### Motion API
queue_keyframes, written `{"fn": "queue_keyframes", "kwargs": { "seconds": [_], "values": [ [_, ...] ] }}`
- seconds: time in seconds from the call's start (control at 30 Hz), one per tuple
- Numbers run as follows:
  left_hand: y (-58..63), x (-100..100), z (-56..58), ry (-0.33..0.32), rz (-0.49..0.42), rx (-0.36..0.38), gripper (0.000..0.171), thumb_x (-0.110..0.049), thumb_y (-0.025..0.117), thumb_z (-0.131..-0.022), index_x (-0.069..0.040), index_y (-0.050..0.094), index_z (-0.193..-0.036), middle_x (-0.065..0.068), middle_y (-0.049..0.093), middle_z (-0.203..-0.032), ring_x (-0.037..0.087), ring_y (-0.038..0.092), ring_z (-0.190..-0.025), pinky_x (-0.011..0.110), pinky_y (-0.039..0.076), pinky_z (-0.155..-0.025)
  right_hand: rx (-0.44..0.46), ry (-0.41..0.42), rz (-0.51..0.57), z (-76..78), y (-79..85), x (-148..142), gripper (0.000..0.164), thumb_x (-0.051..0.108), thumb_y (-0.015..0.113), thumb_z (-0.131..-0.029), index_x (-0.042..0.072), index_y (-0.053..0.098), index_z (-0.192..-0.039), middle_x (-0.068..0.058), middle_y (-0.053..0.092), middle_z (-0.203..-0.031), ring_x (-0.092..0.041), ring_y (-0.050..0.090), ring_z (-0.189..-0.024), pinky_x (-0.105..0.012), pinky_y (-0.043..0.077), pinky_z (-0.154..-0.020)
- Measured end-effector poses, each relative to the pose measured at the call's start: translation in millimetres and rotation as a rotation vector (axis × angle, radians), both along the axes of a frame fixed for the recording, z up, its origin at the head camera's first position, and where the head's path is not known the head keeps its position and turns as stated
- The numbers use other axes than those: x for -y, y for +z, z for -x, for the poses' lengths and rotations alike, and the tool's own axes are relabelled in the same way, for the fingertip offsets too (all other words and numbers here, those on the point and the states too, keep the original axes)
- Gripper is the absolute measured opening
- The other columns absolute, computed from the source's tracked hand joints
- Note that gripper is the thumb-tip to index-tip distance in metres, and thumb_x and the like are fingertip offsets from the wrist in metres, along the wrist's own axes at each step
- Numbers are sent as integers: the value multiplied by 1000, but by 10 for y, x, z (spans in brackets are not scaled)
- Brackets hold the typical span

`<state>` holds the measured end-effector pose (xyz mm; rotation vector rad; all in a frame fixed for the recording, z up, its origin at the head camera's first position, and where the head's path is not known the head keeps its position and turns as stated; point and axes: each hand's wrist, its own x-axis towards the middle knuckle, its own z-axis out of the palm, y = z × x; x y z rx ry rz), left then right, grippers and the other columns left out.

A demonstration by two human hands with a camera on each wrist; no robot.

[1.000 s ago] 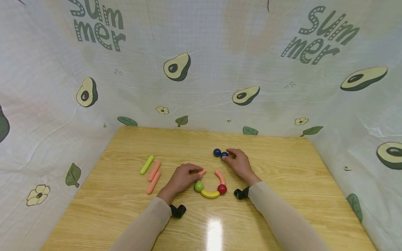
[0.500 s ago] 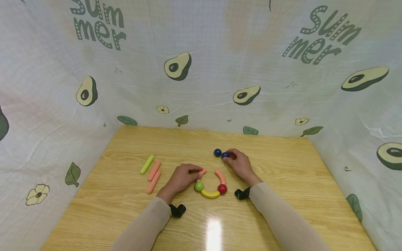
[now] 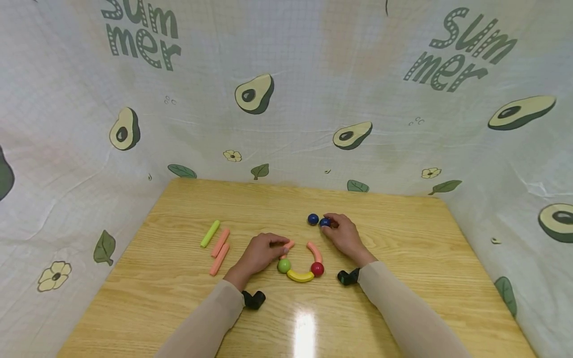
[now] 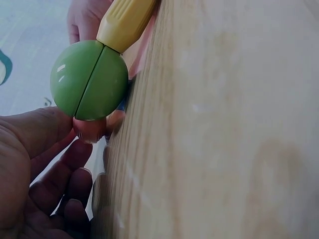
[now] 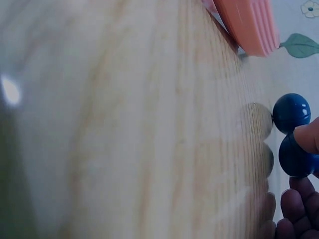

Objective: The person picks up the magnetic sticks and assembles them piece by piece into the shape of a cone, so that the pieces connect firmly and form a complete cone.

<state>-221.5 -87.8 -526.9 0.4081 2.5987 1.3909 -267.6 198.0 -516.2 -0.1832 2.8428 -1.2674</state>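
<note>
The right hand pinches the right blue ball beyond the right arc — its far end leaning leftward — while the left hand pinches the left arc.

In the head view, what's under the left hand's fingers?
Part of a salmon piece: one end shows past the left hand, a sliver by the green ball. The hand covers the piece's middle and hides anything beneath the palm.

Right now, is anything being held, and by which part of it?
Yes. The right hand pinches the right-hand blue ball by its sides; the left hand holds the coral piece next to the green ball around its middle.
</note>
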Motion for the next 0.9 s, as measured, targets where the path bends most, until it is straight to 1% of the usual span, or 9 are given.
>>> {"fn": "queue_keyframes", "kwargs": {
  "seconds": [0.2, 0.4, 0.63, 0.77, 0.9],
  "values": [
    [5, 0, -1, -1, 11, 1, 30, -31, 74, -101, -22, 77, -130, 2, 72, -134, 29, 62, -133, 52, 49, -111, -12, -4, 1, -10, -12, -19, 46, 19, 72, -101, 2, 63, -142, -20, 63, -129, -33, 62, -115, -50, 51, -101],
    [6, -1, -5, -3, 3, 6, 31, -32, 74, -101, -22, 77, -130, 2, 72, -134, 29, 62, -133, 52, 49, -111, -26, 0, -22, -26, -6, -11, 45, 22, 74, -99, 2, 65, -138, -19, 64, -125, -32, 61, -112, -49, 50, -101],
    [9, 1, -9, -1, -1, 8, 30, -32, 74, -101, -22, 77, -130, 2, 72, -134, 29, 62, -133, 52, 49, -111, -22, 3, -19, -47, -8, -14, 46, 24, 74, -100, 1, 65, -139, -20, 64, -127, -33, 62, -114, -51, 51, -103],
    [7, 4, -8, -7, -3, 1, 30, -32, 74, -101, -22, 77, -129, 2, 72, -134, 29, 62, -132, 53, 49, -111, -26, 4, -25, -70, -13, -25, 46, 24, 73, -100, 4, 64, -140, -19, 64, -128, -33, 60, -115, -52, 50, -104],
    [6, 7, -9, -8, -3, -1, 30, -32, 74, -101, -22, 77, -129, 2, 72, -134, 29, 62, -132, 53, 49, -110, -17, -5, 1, -112, -8, -29, 46, 26, 73, -101, 7, 63, -142, -16, 65, -133, -32, 61, -119, -52, 50, -107]
  ]
}}
